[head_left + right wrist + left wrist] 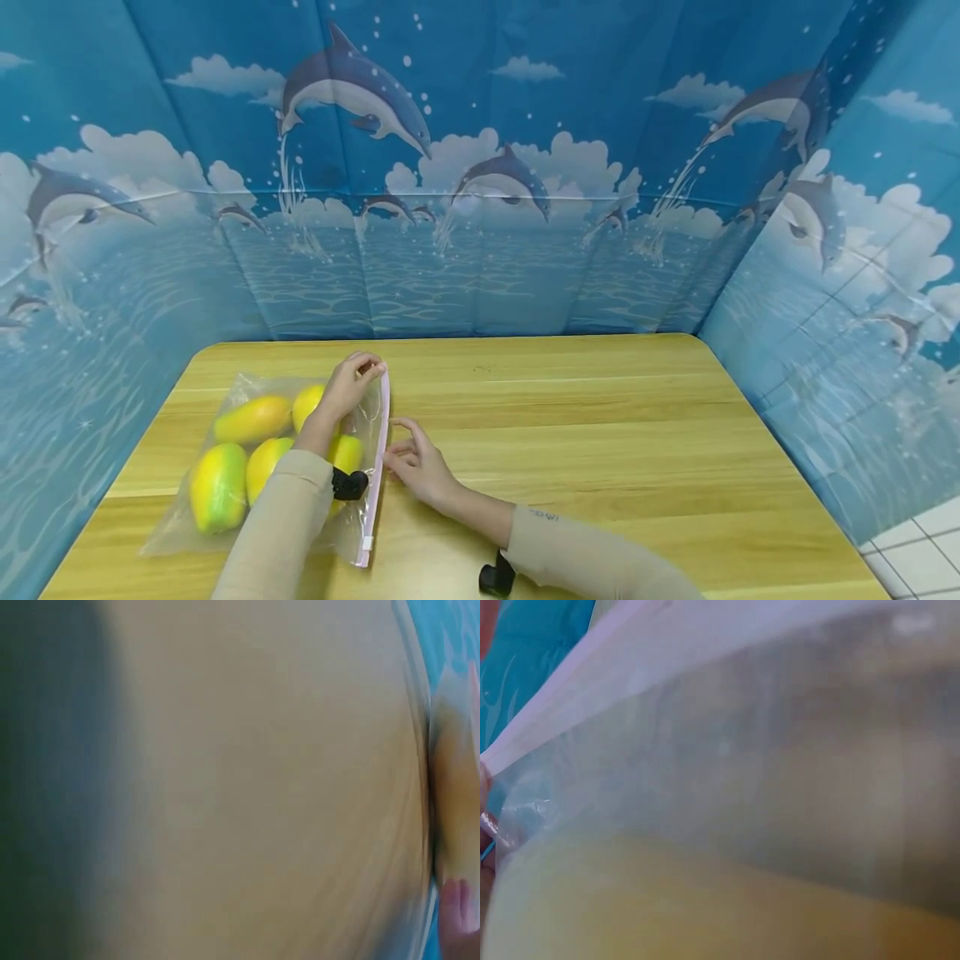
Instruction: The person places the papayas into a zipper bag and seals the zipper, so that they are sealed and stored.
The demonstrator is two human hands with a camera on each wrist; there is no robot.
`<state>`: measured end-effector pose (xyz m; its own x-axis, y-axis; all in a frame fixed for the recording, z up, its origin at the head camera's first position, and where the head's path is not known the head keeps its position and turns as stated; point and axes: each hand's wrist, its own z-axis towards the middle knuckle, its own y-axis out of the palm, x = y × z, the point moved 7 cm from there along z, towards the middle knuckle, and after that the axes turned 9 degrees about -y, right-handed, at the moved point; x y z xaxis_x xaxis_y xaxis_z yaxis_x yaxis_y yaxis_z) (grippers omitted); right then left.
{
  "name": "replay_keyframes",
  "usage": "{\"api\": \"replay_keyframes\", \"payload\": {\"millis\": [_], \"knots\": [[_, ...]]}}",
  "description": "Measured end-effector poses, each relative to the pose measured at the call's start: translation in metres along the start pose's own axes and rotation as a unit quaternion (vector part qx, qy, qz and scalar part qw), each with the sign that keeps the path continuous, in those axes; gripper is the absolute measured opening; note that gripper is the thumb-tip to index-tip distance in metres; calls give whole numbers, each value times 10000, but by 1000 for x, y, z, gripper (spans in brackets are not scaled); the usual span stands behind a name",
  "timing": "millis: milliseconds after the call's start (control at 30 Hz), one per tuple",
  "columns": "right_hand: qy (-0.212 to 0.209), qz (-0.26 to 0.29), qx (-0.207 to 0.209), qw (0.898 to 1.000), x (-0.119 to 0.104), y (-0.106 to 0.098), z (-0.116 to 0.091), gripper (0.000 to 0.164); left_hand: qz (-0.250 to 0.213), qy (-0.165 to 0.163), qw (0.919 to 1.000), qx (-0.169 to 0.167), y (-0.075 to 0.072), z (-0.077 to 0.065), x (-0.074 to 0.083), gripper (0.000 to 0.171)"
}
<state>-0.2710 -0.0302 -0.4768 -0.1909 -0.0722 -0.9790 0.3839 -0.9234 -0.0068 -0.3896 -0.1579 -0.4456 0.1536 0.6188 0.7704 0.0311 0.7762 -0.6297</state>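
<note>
A clear plastic zip bag (360, 521) lies on the left of the table with several yellow-green mangoes (218, 487) inside. A pink zip strip (377, 475) runs along its right edge, and a white slider (367, 542) sits near the strip's near end. My left hand (349, 385) pinches the far end of the strip. In the left wrist view the strip (667, 645) stretches above a blurred mango (645, 900). Beside the strip's middle is my right hand (423, 473), its fingers loosely bent and the fingertips close to the edge; whether they touch it is unclear.
The wooden table (600, 450) extends to the right of the bag. A blue dolphin-print curtain (480, 275) hangs along the back and both sides. White floor tiles (918, 550) show at the lower right.
</note>
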Motion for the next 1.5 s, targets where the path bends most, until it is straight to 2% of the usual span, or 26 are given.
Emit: {"api": "replay_keyframes", "payload": {"millis": [267,567,733,833,933,1033,1167,1333,1500], "knots": [[291,599,-624,9958,25,12,15,51,-31,-98,9999,-55,1,1,-1,25],[338,540,-831,9945,32,19,16,61,43,-201,9996,-175,3,1,-1,28],[326,316,-872,9952,35,22,16,62,155,7,9994,-296,3,1,3,27],[329,216,-857,9955,36,22,16,62,254,225,9988,-348,-3,-2,10,31],[359,227,-843,9955,37,23,17,62,339,451,9980,-268,-18,-7,18,39],[416,216,-867,9951,39,24,17,62,299,509,9982,-105,-41,-15,18,46],[496,191,-868,9948,39,26,18,62,135,255,9996,58,-77,-34,7,55],[591,180,-801,9949,41,25,18,63,117,-159,9994,292,-118,-67,-19,63],[630,101,-800,9947,41,25,18,63,162,-742,9963,404,-148,-99,-61,71]]}}
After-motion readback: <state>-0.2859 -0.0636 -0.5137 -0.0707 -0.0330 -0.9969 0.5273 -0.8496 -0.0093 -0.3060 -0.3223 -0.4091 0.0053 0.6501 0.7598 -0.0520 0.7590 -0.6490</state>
